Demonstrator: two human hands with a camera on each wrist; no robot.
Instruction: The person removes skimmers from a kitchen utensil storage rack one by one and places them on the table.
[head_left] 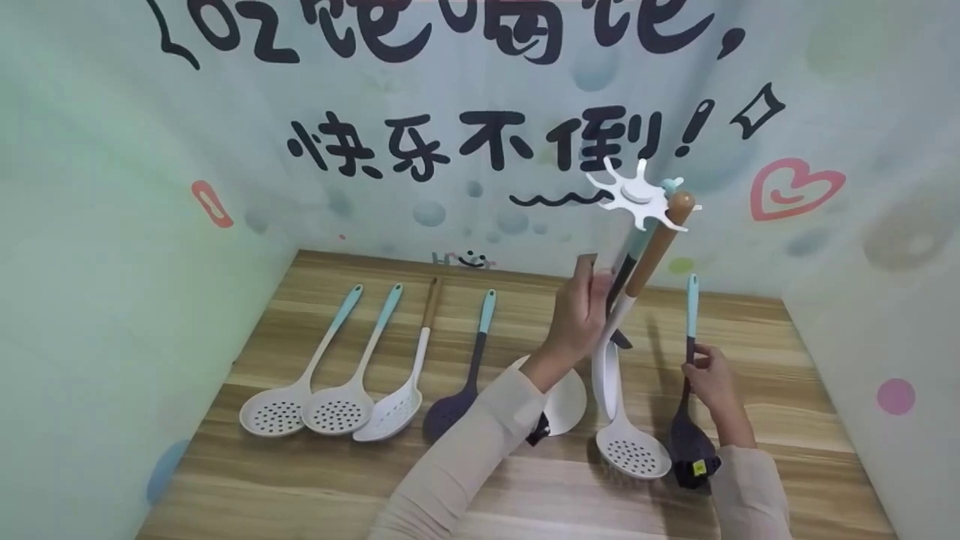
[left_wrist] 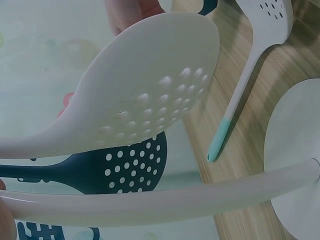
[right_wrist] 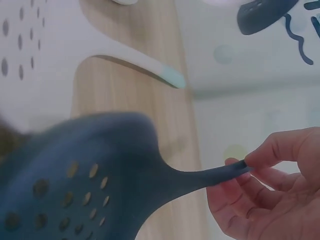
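Observation:
My left hand (head_left: 581, 307) grips a bunch of kitchen utensils raised above the table. Among them are a white pasta server (head_left: 637, 191) with its prongs at the top and a utensil with a brown wooden handle (head_left: 656, 247). In the left wrist view, a white slotted spoon (left_wrist: 135, 95) and a dark slotted spoon (left_wrist: 125, 165) show beside a white shaft (left_wrist: 150, 205). My right hand (head_left: 716, 382) pinches the dark shaft of a teal-handled slotted utensil (right_wrist: 115, 165), its head low. Near it, a white skimmer (head_left: 634, 452) lies on the table.
On the wooden table (head_left: 300, 495), to the left, lie two white skimmers (head_left: 274, 412) with teal handles, a white slotted turner (head_left: 394, 409) with a brown handle, and a dark skimmer (head_left: 450, 409). A round white piece (head_left: 566, 401) sits behind my left forearm. Printed cloth walls surround the table.

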